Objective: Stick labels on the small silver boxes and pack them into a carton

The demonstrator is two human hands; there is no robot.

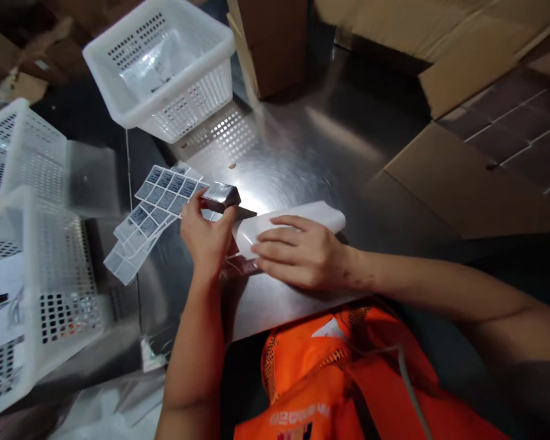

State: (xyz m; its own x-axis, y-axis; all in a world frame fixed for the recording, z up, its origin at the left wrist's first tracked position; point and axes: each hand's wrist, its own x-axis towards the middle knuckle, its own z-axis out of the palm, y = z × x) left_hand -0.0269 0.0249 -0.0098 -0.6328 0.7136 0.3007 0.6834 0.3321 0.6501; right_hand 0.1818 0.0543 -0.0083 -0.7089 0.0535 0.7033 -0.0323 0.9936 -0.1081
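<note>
The counter (pixel 279 162) is shiny gray metal, with a bright patch of light near the hands. A thin line runs down its left side, and one tiny brown bit (pixel 231 165) lies past the hands.

The left hand (pixel 205 235) has its fingers pinched close around a small silver box (pixel 222 194), just above the counter. The right hand (pixel 307 253) lies on a curled white sheet (pixel 327 217), its fingers a little spread over the top (its thumb is hidden, so I cannot tell if it grips the sheet). The silver box is just beside the sheet's left end.

Label sheets (pixel 165 190) with dark squares lie in a messy fan to the left of the left hand.

A white basket (pixel 178 82) full of holes stands at the back, with clear, shiny stuff inside. Two more, a back left basket (pixel 46 146) and a near left basket (pixel 62 263), stand at the left. A tall brown box (pixel 279 49) is beside the back one. On the right, a big open carton (pixel 462 183) holds neat rows of things. The room looks dim around the edges. The person wears a bright orange vest (pixel 311 373).
</note>
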